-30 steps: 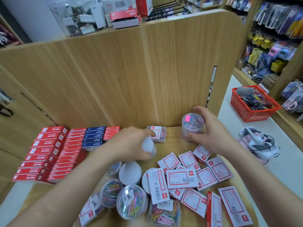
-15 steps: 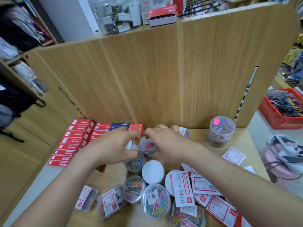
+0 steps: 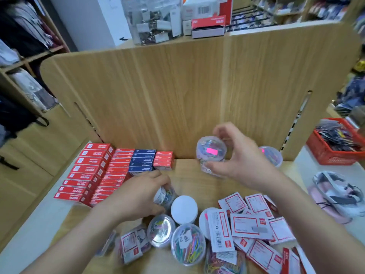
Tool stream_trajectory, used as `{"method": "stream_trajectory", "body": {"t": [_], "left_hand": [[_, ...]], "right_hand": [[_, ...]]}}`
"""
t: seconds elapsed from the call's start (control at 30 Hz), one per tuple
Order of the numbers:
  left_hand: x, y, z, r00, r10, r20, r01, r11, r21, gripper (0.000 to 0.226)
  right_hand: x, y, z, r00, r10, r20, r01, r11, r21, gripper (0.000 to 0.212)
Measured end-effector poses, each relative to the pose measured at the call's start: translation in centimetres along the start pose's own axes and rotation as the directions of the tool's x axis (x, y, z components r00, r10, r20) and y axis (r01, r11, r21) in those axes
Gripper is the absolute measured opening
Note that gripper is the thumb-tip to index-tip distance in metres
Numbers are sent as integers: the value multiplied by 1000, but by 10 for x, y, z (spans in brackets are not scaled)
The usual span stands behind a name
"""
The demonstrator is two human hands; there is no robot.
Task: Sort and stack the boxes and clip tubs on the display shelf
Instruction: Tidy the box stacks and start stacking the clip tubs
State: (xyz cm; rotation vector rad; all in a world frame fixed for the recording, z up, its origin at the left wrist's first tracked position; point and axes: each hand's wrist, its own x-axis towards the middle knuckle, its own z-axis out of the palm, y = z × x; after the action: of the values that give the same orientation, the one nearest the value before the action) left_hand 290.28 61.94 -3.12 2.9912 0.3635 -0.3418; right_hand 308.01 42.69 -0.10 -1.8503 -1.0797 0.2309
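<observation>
My right hand (image 3: 240, 159) grips a clear round clip tub (image 3: 210, 152) with a pink sticker, lifted above the wooden shelf (image 3: 187, 175) near the back panel. Another pink-stickered tub (image 3: 271, 155) stands behind that hand at the back right. My left hand (image 3: 138, 196) is closed around a clear tub of coloured clips (image 3: 166, 195) lying low on the shelf. Several more clip tubs (image 3: 188, 244) and a white-lidded tub (image 3: 184, 209) cluster in front. Red and blue boxes (image 3: 110, 171) lie in rows at the left. White red-framed boxes (image 3: 250, 224) are piled at the right.
A tall wooden back panel (image 3: 177, 91) closes the shelf behind. A red basket (image 3: 333, 151) sits on the floor at the right, with a white and pink bag (image 3: 335, 192) nearer. Clear containers and red boxes (image 3: 207, 22) rest on the top ledge.
My right hand has lifted a pink-stickered tub up and to the right, away from the left hand. My left hand has stayed low, closed on another tub.
</observation>
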Motion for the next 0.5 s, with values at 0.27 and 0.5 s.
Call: {"method": "stream_trajectory", "body": {"t": [0.27, 0.5], "left_hand": [[2, 12, -26, 990, -42, -136, 43, 999, 3, 51], [42, 85, -81, 929, 128, -348, -209, 956, -207, 52]], "right_hand": [[-43, 47, -65, 919, 147, -365, -165, 986, -19, 68], [-48, 74, -50, 920, 163, -355, -176, 984, -4, 69]]}}
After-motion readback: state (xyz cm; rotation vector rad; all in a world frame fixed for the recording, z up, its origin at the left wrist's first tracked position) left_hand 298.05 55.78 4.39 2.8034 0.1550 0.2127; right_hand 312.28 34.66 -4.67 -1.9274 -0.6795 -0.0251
